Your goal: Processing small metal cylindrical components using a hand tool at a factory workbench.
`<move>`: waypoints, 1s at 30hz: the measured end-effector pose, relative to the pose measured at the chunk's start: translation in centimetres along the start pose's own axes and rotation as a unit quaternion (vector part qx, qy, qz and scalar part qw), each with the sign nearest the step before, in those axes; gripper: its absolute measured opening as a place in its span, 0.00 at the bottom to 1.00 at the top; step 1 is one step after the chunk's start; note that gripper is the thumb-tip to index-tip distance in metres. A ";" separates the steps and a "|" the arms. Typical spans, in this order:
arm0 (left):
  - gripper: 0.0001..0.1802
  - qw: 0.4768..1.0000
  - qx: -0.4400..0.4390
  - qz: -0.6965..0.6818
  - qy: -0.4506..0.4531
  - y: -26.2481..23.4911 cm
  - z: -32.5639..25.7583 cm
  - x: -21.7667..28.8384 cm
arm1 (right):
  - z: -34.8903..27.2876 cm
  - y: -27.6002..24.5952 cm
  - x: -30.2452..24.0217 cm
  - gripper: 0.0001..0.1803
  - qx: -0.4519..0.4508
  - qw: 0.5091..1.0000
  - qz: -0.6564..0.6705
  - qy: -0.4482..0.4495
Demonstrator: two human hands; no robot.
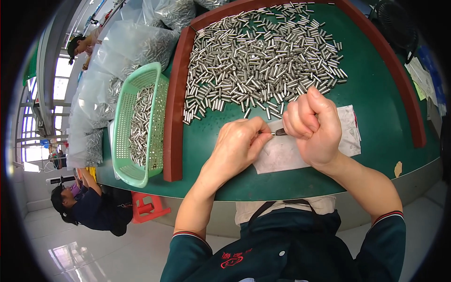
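left hand (237, 143), thumb and forefinger pinched together on small metal pin (273, 134), right hand (315, 127), fingers curled tight around dark tool (280, 132) just right of pin, both over pale cloth (277, 160) on green table (380, 108), pile of metal pins (263, 58) far, 1 green basket (121, 129) of pins left

1. Person's own hands: two, the left hand (237, 143) and the right hand (314, 126).
2. Metal pins (263, 61): hundreds, too many and too overlapped to count.
3. Slim dark tool (280, 132): one.
4. Pale cloth (282, 157): one.
5. Worktop (376, 94): one.
6. Red-brown rails (174, 122): three.
7. Green basket (123, 136): one.
8. Clear plastic bags (127, 42): at least four.
9. Co-workers (91, 209): at least two.
10. Red stool (143, 210): one.
11. Dark fan (397, 21): one.
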State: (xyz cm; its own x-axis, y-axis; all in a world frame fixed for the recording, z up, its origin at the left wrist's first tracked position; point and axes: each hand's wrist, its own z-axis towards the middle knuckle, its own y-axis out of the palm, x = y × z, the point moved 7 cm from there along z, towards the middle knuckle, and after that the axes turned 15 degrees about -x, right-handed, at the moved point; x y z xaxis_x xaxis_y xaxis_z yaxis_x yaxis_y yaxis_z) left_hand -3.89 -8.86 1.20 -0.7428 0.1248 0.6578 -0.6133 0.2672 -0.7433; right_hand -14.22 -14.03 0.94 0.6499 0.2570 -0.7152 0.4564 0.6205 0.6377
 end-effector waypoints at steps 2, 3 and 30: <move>0.05 1.000 -0.002 -0.001 -0.002 0.0 0.0 -0.1 | -0.1 0.2 0.2 0.24 -0.001 1.000 0.002 0.006; 0.05 1.000 -0.003 0.000 -0.004 0.0 0.0 -0.2 | -0.1 0.2 0.2 0.24 -0.001 1.000 0.002 0.007; 0.05 1.000 0.022 0.011 -0.001 0.2 0.1 0.3 | 0.0 0.7 0.2 0.21 0.003 1.000 -0.030 -0.011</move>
State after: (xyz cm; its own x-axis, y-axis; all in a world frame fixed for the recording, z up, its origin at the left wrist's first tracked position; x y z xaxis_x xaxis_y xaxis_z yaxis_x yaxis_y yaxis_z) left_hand -4.25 -8.84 1.24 -0.7568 0.1273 0.6411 -0.6080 0.2231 -0.7620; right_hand -13.75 -13.58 1.28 0.6347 0.2039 -0.7454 0.4974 0.6304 0.5960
